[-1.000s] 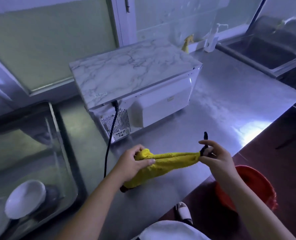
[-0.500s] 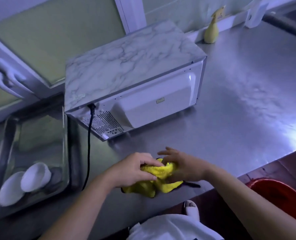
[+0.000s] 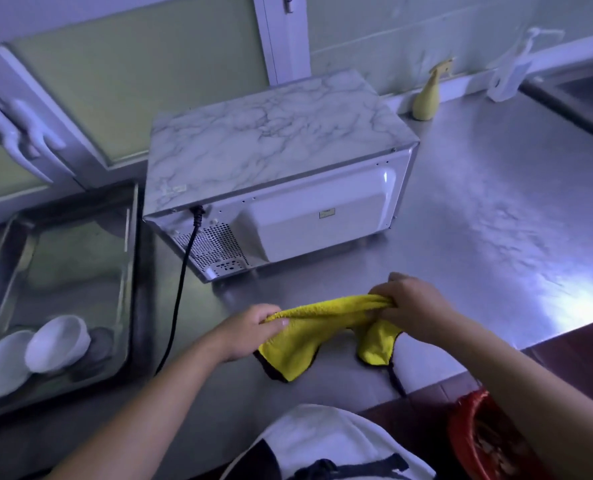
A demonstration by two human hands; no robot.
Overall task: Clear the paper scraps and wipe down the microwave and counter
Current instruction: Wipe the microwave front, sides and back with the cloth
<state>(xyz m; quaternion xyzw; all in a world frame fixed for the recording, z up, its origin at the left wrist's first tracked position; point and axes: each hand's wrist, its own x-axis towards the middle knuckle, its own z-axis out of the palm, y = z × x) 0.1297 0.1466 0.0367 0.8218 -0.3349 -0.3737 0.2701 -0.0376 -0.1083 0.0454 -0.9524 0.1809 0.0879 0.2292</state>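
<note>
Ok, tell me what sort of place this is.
Most likely a kitchen, perhaps a commercial one: a long stainless steel counter, a microwave standing on it, and a metal tray holding white bowls.

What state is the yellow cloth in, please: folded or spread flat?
Neither: the yellow cloth is bunched lengthwise, stretched between the left hand and right hand, corners hanging down.
</note>
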